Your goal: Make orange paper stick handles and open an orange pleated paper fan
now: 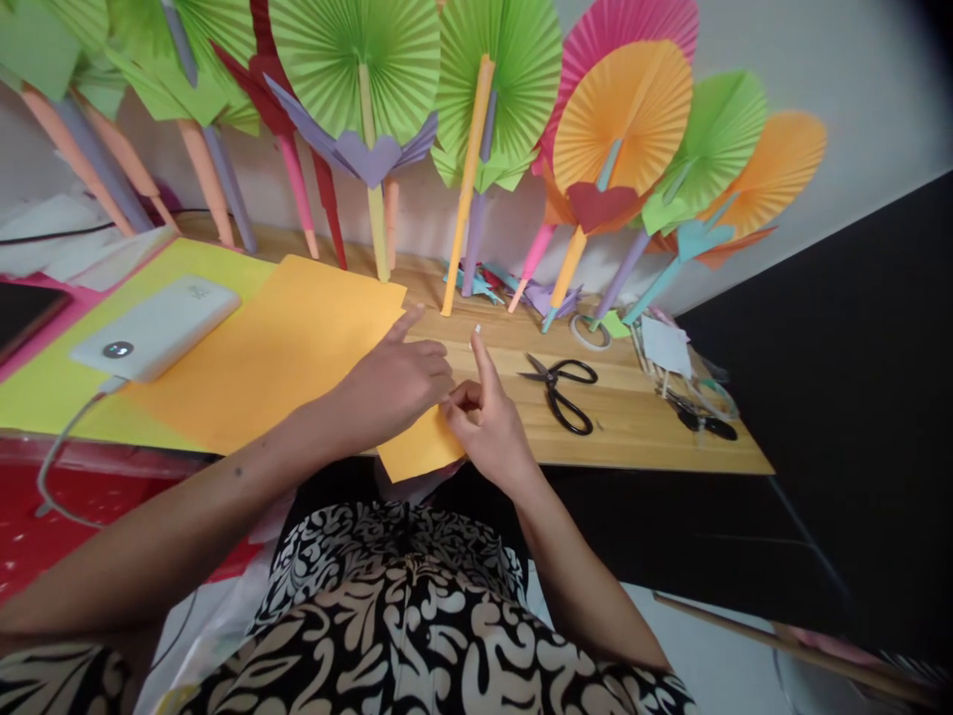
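An orange paper sheet (283, 348) lies on the wooden table (640, 417), its near corner hanging over the front edge. My left hand (394, 382) presses flat on the sheet's right part, index finger stretched along the edge. My right hand (487, 422) pinches the sheet's right edge between thumb and fingers, with its index finger raised; a tiny white scrap sits on that fingertip.
Black scissors (562, 389) lie just right of my hands. A white power bank (160, 326) with a cable rests on yellow paper (45, 392) at left. Paper fans (357, 70) on sticks lean against the wall. A tape ring (592, 333) and small clutter sit far right.
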`<state>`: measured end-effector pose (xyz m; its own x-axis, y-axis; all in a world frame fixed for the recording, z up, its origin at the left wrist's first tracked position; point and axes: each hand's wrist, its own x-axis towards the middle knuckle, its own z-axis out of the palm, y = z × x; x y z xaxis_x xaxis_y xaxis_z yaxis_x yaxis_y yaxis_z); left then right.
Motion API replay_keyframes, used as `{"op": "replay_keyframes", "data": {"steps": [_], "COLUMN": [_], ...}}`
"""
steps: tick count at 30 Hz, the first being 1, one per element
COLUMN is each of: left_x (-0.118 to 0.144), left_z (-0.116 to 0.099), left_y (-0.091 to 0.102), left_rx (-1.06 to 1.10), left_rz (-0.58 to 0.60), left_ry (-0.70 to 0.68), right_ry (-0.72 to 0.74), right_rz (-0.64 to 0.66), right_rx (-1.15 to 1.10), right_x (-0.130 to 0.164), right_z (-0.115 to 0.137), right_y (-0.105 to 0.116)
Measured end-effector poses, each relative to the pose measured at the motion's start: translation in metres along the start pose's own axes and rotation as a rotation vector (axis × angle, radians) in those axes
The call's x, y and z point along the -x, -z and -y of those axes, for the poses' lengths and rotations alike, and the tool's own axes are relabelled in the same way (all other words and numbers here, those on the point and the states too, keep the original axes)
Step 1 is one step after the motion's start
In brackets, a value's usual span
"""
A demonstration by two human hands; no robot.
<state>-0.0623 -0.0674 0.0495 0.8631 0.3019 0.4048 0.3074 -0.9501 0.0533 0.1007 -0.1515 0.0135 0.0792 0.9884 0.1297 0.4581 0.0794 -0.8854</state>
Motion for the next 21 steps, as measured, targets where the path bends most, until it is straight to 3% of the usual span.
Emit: {"op": "replay_keyframes", "data": {"steps": [4, 13, 16, 21], "left_x": [-0.007, -0.012, -0.011, -0.002], "left_z": [0.006, 0.011, 0.019, 0.048], "left_y": [0.009, 0.018, 0.022, 0.033], "left_rx": [-0.068, 0.032, 0.048, 0.097], "left_rz": [0.181, 0.299, 0.296, 0.186], "left_ry": [-0.107, -0.127, -0.095, 0.062], "right_ry": [-0.018, 0.009, 0.001, -0.016], "right_rz": [0.028, 0.095, 0.102, 0.066], "right_rx": [-0.015, 0.029, 0.057, 0.032], "right_x": [0.002, 0.004, 0.006, 0.009], "right_z": [0.001, 0.004, 0.006, 0.001], "right_y": [0.003, 0.008, 0.012, 0.023]}}
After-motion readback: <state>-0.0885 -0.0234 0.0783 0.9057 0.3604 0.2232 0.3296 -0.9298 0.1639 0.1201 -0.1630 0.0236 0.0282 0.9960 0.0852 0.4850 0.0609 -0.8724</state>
